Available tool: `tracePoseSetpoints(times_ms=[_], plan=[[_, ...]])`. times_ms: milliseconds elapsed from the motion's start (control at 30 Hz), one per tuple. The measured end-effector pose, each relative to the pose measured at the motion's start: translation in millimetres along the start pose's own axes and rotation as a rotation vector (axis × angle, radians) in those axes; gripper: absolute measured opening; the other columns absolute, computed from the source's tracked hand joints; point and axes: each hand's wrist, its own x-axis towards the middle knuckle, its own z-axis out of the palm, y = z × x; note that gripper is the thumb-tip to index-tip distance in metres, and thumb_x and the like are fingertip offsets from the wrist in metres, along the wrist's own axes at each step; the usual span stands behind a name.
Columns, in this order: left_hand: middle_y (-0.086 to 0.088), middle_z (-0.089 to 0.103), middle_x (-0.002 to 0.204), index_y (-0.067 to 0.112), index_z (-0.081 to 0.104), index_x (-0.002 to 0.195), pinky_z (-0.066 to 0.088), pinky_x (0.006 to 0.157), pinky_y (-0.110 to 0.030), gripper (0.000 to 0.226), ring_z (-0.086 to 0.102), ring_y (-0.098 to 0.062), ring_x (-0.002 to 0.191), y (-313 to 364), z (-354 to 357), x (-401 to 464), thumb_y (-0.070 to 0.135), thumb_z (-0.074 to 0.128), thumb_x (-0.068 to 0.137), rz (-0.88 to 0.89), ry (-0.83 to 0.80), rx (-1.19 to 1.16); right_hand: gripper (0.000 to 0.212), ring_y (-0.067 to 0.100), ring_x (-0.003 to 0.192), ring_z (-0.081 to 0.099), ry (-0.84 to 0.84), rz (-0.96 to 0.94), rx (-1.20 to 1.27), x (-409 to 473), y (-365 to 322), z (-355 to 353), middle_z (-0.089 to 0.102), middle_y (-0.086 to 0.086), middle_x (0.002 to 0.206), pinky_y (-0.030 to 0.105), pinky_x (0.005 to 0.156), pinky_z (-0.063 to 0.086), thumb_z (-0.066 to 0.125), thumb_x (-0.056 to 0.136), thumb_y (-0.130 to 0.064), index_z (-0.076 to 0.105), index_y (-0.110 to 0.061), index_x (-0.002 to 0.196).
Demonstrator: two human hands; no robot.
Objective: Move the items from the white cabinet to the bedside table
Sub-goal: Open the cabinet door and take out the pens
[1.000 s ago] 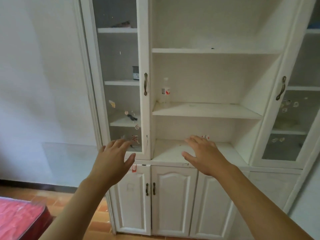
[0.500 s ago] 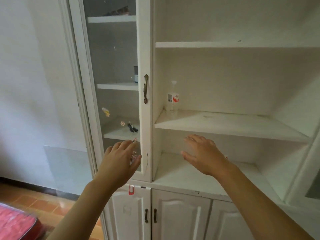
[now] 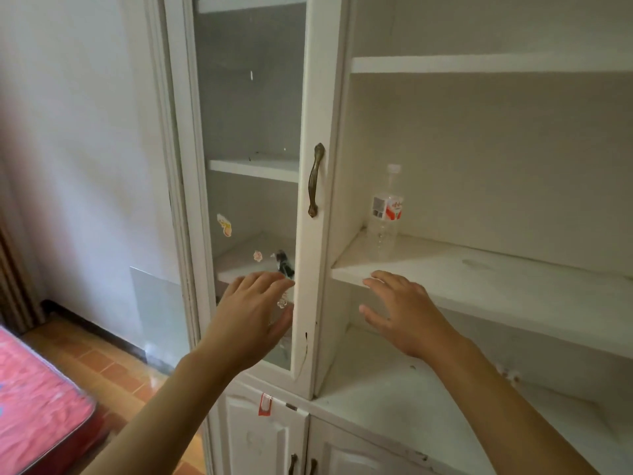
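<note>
Far left: pink bedcover (image 3: 37, 402) low in the corner, tiled floor (image 3: 113, 365) beside it, plain wall above. No bedside table in sight.

Next, the white cabinet (image 3: 318, 303), glass door (image 3: 253, 114) shut, brass handle (image 3: 315, 180) on its right stile. Behind the glass, a small dark item (image 3: 285, 264) on the lower shelf, too blurred to name; stickers on the pane.

Left hand (image 3: 253, 317) raised in front of that glass, fingers straight and spread, gripping nothing, fingertips level with the dark item but on the outside of the door. Contact with the pane: cannot tell.

Right hand (image 3: 404, 313) further along, in the open bay, also relaxed and empty, fingertips at the front edge of the middle shelf (image 3: 479, 279).

Up and slightly left of that hand, well back at the shelf's left end against the side wall: the clear plastic bottle (image 3: 386, 214), upright, white cap on, red-and-white label round the middle. Apart from the hand, not touched.

Looks empty or nearly so, therefore probably very light, thin-walled, easy to dent and easy to tip with a careless nudge. Best hold likely round the labelled waist, where the wrap gives some friction; smooth plastic below likely slippery. Gentle squeeze only.
</note>
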Motion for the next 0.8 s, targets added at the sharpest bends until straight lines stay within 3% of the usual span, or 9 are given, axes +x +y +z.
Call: tracePoseSetpoints(times_ms=[233,433,700,800], plan=[[0.007,0.057,0.143,0.031,0.056,0.139,0.033,0.117,-0.042,0.051,0.049,-0.018,0.135,-24.9,22.7,62.7,0.056,0.035,0.1,0.042,0.055,0.016,0.057,0.012,0.151,0.027,0.018,-0.072,-0.014,54.0,11.9,8.8,0.033,-0.007,0.165,0.035,0.122,0.019,0.044,0.105,-0.052,0.041,-0.027,0.156],[0.006,0.055,0.144,0.03,0.056,0.138,0.029,0.117,-0.036,0.044,0.046,-0.015,0.136,-43.6,33.8,113.3,0.05,0.045,0.101,0.149,0.159,-0.032,0.048,0.009,0.144,0.036,0.055,-0.088,0.007,94.6,22.7,13.6,0.043,-0.009,0.158,0.031,0.115,0.03,0.049,0.105,-0.046,0.053,-0.025,0.149],[0.002,0.058,0.131,0.023,0.062,0.129,0.035,0.112,-0.034,0.043,0.052,-0.017,0.124,-60.6,39.1,164.9,0.049,0.05,0.097,0.201,0.298,-0.081,0.041,0.007,0.129,0.047,0.07,-0.084,0.034,124.2,26.8,31.8,0.055,-0.009,0.143,0.026,0.106,0.039,0.057,0.101,-0.043,0.065,-0.022,0.135],[-0.001,0.058,0.13,0.021,0.06,0.127,0.042,0.11,-0.04,0.042,0.053,-0.019,0.122,-63.5,39.4,176.0,0.047,0.055,0.096,0.218,0.39,-0.113,0.037,0.006,0.117,0.051,0.084,-0.084,0.045,130.7,24.1,35.5,0.061,-0.011,0.13,0.025,0.099,0.044,0.061,0.097,-0.042,0.07,-0.022,0.126]])
